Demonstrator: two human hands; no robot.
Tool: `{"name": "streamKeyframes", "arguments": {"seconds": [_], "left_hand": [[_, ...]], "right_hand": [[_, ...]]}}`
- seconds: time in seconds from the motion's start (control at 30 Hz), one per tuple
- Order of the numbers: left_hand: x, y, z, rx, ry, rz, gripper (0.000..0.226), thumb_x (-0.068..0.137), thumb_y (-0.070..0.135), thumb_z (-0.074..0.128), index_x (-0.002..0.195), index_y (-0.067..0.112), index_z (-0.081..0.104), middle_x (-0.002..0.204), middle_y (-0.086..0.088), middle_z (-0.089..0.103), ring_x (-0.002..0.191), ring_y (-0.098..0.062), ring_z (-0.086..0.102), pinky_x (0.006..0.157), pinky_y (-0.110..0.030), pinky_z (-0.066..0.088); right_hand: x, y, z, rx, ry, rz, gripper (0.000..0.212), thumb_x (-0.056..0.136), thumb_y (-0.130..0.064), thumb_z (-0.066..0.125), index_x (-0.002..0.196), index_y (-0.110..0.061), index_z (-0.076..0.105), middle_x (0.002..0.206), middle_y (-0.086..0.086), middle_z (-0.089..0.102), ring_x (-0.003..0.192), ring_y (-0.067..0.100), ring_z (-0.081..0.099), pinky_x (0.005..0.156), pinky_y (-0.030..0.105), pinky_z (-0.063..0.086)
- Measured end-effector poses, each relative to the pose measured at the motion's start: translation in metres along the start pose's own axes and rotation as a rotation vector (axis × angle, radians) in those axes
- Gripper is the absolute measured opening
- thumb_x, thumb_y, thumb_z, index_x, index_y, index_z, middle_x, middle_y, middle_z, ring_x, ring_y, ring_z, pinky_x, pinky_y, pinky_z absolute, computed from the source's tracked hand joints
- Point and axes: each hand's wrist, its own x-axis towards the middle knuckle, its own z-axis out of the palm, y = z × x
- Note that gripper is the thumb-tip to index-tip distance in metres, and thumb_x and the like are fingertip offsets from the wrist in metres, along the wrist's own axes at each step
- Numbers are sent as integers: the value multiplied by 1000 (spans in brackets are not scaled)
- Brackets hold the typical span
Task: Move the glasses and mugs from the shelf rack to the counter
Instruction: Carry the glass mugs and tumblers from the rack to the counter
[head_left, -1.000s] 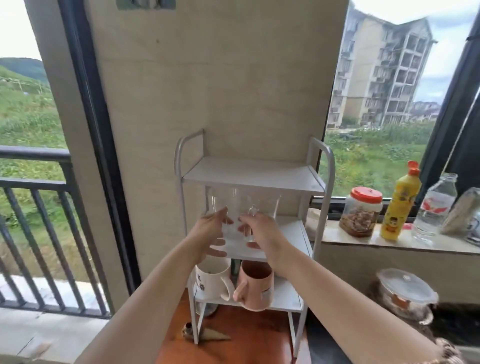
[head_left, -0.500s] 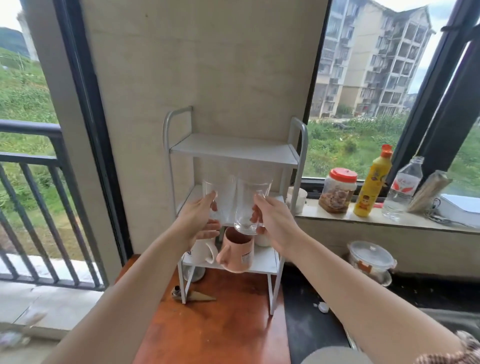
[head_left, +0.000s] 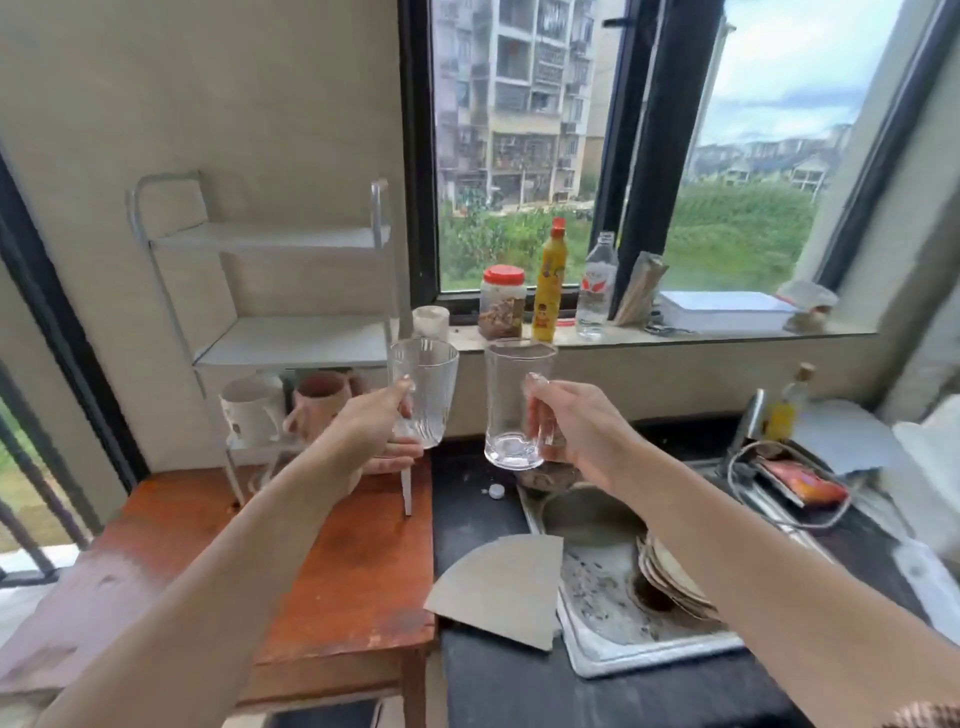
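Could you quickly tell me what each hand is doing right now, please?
Left hand: grips the ribbed glass, lifted off the rack.
Right hand: grips the smooth glass, held above the counter.

Along the windowsill (head_left: 753, 336) stand a white cup (head_left: 430, 322), a red-lidded jar (head_left: 502, 304), a yellow squeeze bottle (head_left: 549, 291) and a clear plastic bottle (head_left: 596, 291), with a flat white box (head_left: 722, 309) further right. Below, a piece of grey cardboard (head_left: 498, 587) lies against a white tray (head_left: 649, 657), which holds a stack of brown discs (head_left: 670, 577), and a small white cap (head_left: 497, 491) sits near the sink (head_left: 587, 512). A worn wooden desk (head_left: 332, 571) stands to the left, and an apartment block (head_left: 519, 93) rises outside the window.
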Motion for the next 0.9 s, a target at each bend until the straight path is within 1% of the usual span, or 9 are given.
{"name": "streamKeyframes", "arguments": {"seconds": [0.13, 0.2, 0.3, 0.47, 0.57, 0.67, 0.73, 0.8, 0.9], "left_hand": [[-37, -16, 95, 53, -114, -8, 40, 91, 51, 45, 70, 17, 50, 75, -19, 70, 70, -25, 71, 59, -29, 57], [-56, -23, 145, 66, -196, -23, 41, 91, 52, 45, 70, 17, 50, 71, -19, 70, 70, -25, 71, 59, -29, 55], [-83, -32, 223, 102, -334, -52, 41, 90, 53, 47, 78, 15, 56, 76, -20, 71, 73, -26, 72, 63, -31, 57], [-124, -38, 346, 189, -551, -48, 45, 89, 55, 47, 89, 12, 60, 80, -22, 72, 74, -27, 73, 64, -31, 57], [-156, -37, 424, 244, -693, -34, 43, 91, 54, 46, 89, 13, 58, 87, -24, 70, 77, -28, 71, 67, -33, 57], [-189, -38, 499, 310, -824, -18, 40, 92, 53, 45, 85, 14, 55, 92, -25, 67, 79, -30, 69, 76, -36, 57], [-210, -41, 549, 348, -903, -20, 40, 93, 52, 45, 82, 13, 53, 96, -26, 66, 81, -30, 69, 77, -36, 55], [-231, -44, 601, 379, -976, -18, 40, 93, 50, 44, 81, 13, 52, 95, -25, 64, 79, -29, 67, 73, -33, 54], [-261, -51, 682, 429, -1063, -23, 39, 93, 50, 45, 79, 15, 53, 82, -21, 65, 69, -24, 66, 64, -29, 53]], "right_hand": [[-66, 28, -81, -26, 149, 54, 35, 98, -31, 48, 69, -12, 56, 65, 5, 53, 63, 17, 49, 61, 31, 41], [-100, 44, -122, -23, 229, 99, 35, 97, -30, 48, 67, -13, 56, 64, 5, 53, 63, 17, 50, 61, 31, 42], [-149, 66, -184, 13, 358, 170, 36, 96, -29, 50, 64, -13, 55, 61, 5, 53, 61, 16, 51, 54, 27, 43], [-230, 93, -275, 55, 562, 228, 33, 93, -27, 53, 63, -14, 55, 60, 4, 53, 56, 14, 51, 50, 24, 43], [-280, 110, -331, 101, 703, 262, 31, 91, -26, 56, 63, -13, 56, 58, 4, 53, 52, 13, 51, 49, 22, 42], [-326, 128, -386, 117, 842, 315, 31, 91, -27, 56, 64, -12, 57, 60, 4, 55, 56, 15, 53, 52, 24, 43], [-355, 140, -424, 122, 930, 348, 31, 91, -29, 56, 66, -11, 59, 61, 4, 56, 58, 16, 54, 52, 24, 44], [-382, 152, -463, 135, 1009, 376, 30, 91, -30, 56, 68, -11, 59, 62, 5, 56, 59, 17, 54, 53, 25, 44], [-420, 169, -522, 137, 1107, 416, 30, 92, -31, 55, 69, -11, 59, 65, 7, 55, 62, 18, 54, 55, 26, 45]]}}
